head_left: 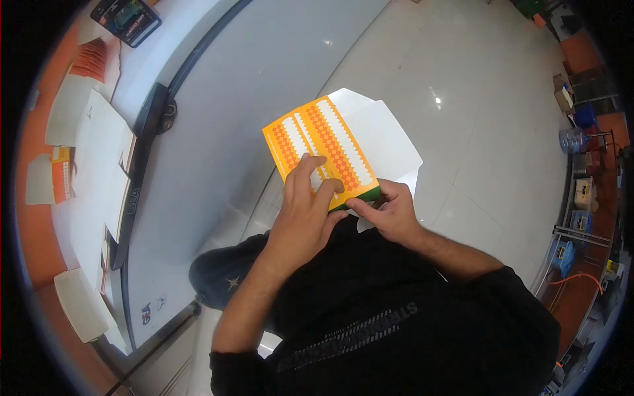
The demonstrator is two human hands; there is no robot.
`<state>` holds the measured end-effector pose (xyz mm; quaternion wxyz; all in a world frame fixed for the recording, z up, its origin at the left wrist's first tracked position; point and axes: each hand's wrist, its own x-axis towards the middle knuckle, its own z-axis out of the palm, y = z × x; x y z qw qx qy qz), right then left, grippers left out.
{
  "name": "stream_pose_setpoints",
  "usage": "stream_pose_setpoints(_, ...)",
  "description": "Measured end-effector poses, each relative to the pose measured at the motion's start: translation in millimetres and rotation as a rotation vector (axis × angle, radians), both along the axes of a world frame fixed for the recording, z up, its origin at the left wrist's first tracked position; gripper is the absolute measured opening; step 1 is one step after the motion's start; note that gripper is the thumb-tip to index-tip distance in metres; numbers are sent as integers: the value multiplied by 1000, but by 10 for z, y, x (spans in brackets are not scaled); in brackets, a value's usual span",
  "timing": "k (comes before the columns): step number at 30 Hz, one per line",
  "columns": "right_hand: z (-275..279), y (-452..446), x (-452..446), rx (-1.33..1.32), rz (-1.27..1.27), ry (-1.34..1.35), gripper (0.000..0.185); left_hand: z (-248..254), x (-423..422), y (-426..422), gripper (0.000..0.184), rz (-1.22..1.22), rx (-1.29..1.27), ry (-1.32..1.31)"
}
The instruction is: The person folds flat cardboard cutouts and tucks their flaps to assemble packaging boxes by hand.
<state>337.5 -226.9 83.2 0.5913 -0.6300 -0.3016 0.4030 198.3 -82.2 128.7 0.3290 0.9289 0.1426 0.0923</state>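
A partly folded cardboard box [343,142], orange with white and red-orange patterned bands and a green edge, is held in front of my body. White unprinted flaps [389,135] stick out from its far right side. My left hand [300,204] lies over the printed face with bent fingers, its thumb at the near edge. At the green near corner, my right hand [396,214] pinches the box, thumb on the outside and the other fingers partly hidden behind it.
To my left stands a grey-white chest freezer [218,112] with a dark edge. Flat white cardboard pieces [99,165] and a phone [127,21] lie on that side. Shelves with goods [581,191] and a large water bottle [572,140] line the right, beyond a tiled floor [472,158].
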Motion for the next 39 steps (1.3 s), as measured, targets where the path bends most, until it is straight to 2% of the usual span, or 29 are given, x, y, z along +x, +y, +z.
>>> stream_pose_setpoints(7, -19, -28, 9, -46, 89, -37, 24, -75, 0, -70, 46, 18, 19, -41)
stream_pose_setpoints(10, 35, -53, 21, -79, 163, -124, 24, -138, -1, -93, 47, 27, 18, -66)
stream_pose_setpoints(12, -91, -86, 48, 10, 188, -302, 23, -158, -36, -83, 47, 47, 41, -83)
stream_pose_setpoints(14, -17, -73, 36, -79, 229, -183, 20, -168, -38, -100, 47, 53, 54, -116)
stream_pose_setpoints(17, -199, -67, 136, 18, 317, -330, 19, -117, -29, -69, 47, 34, 4, -142)
stream_pose_setpoints(18, -251, -71, 123, -5, 299, -291, 18, -86, -54, -14, 58, 5, -91, -153)
stream_pose_setpoints(21, -297, -135, 136, -52, 233, -230, 17, -474, -14, 59, 72, 331, -417, -557)
stream_pose_setpoints(22, -274, -159, 130, -52, 216, -247, 16, -417, -77, 97, 84, 491, -635, -454)
stream_pose_setpoints(23, -208, -152, 117, -54, 197, -262, 15, -483, -113, 148, 85, 544, -795, -470)
stream_pose_setpoints(25, -65, -151, 139, 4, 317, -538, 16, -593, -154, 240, 88, 642, -1127, -480)
stream_pose_setpoints(26, -64, -153, 156, 82, 375, -652, 17, -521, -205, 193, 94, 546, -1311, -503)
stream_pose_setpoints(27, -73, -164, 168, 158, 433, -763, 19, -513, -245, 220, 95, 442, -1334, -492)
stream_pose_setpoints(28, -121, -192, 188, 133, 460, -705, 23, -507, -288, 249, 97, 339, -1356, -481)
stream_pose_setpoints(29, -143, -189, 214, 170, 474, -785, 25, -500, -322, 274, 99, 238, -1374, -471)
stream_pose_setpoints(31, -136, -131, 270, 246, 499, -948, 29, -454, -361, 297, 108, 195, -1171, -496)
stream_pose_setpoints(33, -51, -57, 276, 239, 492, -999, 31, -380, -372, 303, 118, 146, -971, -518)
stream_pose_setpoints(36, 196, 64, 322, 113, 494, -1105, 34, -227, -356, 232, 129, 185, -942, -645)
stream_pose_setpoints(37, 175, 111, 432, 128, 531, -1119, 36, -249, -371, 228, 131, 182, -808, -671)
stream_pose_setpoints(39, 564, 261, 566, 214, 534, -1108, 43, -288, -419, 265, 134, 173, -528, -726)
